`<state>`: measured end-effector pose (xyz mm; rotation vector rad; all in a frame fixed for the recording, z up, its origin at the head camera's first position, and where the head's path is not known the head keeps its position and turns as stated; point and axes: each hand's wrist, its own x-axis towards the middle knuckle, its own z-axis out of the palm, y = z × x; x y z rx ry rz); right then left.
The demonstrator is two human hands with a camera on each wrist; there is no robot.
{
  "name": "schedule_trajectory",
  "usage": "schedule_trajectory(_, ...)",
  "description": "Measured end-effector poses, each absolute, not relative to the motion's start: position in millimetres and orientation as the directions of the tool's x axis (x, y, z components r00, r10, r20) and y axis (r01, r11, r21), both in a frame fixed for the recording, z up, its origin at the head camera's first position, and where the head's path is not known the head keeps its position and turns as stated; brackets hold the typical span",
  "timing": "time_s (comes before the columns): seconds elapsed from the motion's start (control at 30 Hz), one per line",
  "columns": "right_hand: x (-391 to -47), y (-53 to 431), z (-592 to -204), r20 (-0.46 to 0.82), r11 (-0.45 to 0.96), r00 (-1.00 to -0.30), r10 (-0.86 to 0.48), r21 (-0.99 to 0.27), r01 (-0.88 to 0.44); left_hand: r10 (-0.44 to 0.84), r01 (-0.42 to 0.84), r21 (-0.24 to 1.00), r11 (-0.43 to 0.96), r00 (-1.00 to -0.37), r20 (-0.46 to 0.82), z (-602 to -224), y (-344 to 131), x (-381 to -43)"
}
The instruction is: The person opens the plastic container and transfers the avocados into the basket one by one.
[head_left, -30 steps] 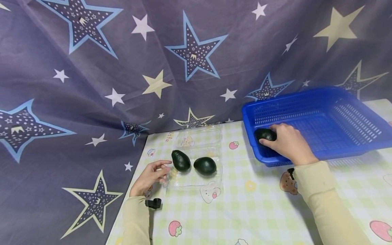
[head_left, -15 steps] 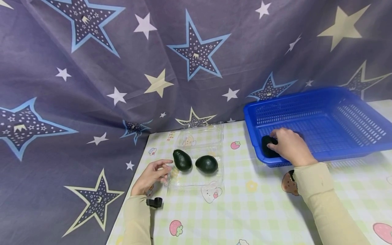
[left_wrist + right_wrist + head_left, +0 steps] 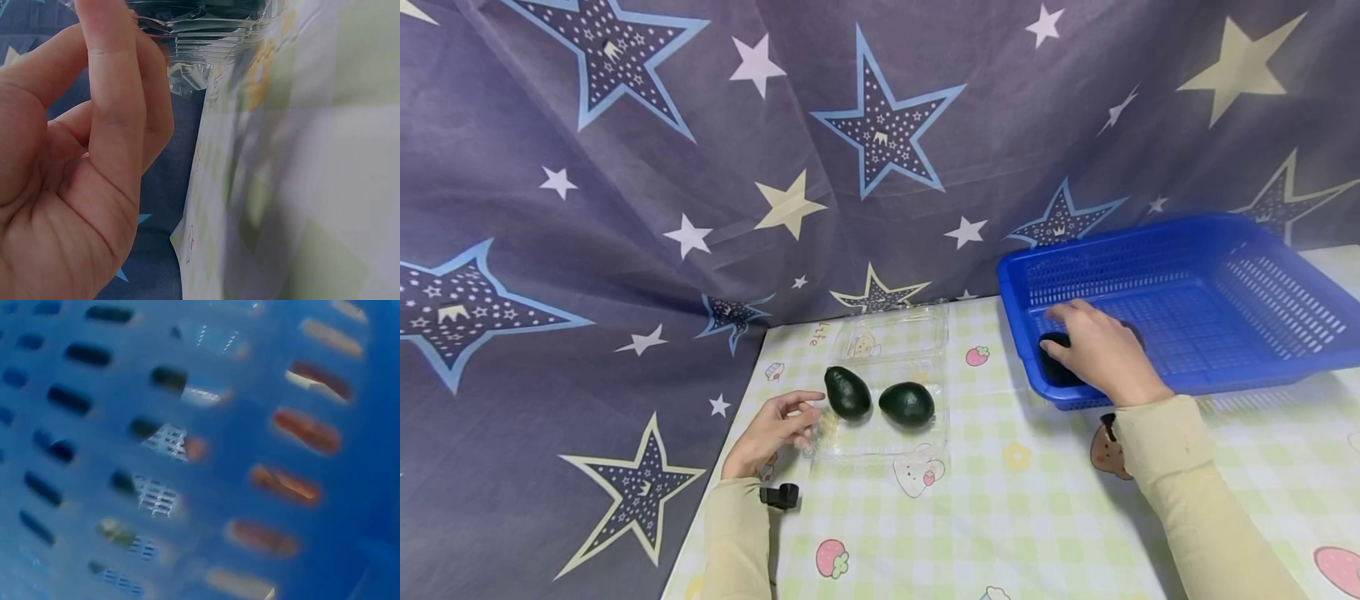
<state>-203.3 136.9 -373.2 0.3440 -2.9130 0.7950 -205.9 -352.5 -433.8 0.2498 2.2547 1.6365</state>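
Two dark green avocados, one (image 3: pixel 847 393) standing aslant and one (image 3: pixel 907 404) lying at its right, sit in a clear plastic clamshell box (image 3: pixel 880 448) with its lid folded back. My left hand (image 3: pixel 775 429) rests at the box's left edge, fingers loosely bent. In the left wrist view, the fingertips reach the ridged plastic rim (image 3: pixel 200 47). Inside the blue basket, my right hand (image 3: pixel 1101 350) hovers with thumb and fingers apart over another avocado (image 3: pixel 1054 371), which it partly hides. A dark rounded thing (image 3: pixel 1135 332) peeks out beyond that hand.
The blue slotted basket (image 3: pixel 1206 308) stands at the back right; its wall (image 3: pixel 219 437) fills the right wrist view. A checked tablecloth (image 3: pixel 985 517) covers the table. Behind hangs a star-patterned curtain (image 3: pixel 700 150).
My right hand has lowered the avocado inside the basket's left end, then its fingers have spread and lifted off it. The left hand and the two boxed avocados have stayed put.
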Motion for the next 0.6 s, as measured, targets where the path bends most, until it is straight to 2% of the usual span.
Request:
schedule_trajectory(0.33, -206.8, 109.4, -368.1, 0.357, 0.775, -0.906, -0.229, -0.496, -0.392, 0.334, -0.047, 0.945, 0.322, -0.929, -0.16, -436.3, -355.0, -206.1)
schedule_trajectory(0.6, -209.9, 85.1, -369.5, 0.399, 0.735, -0.867, -0.299, -0.483, -0.476, 0.339, -0.041, 0.944, 0.328, -0.927, -0.158, -436.2, -354.3, -207.1)
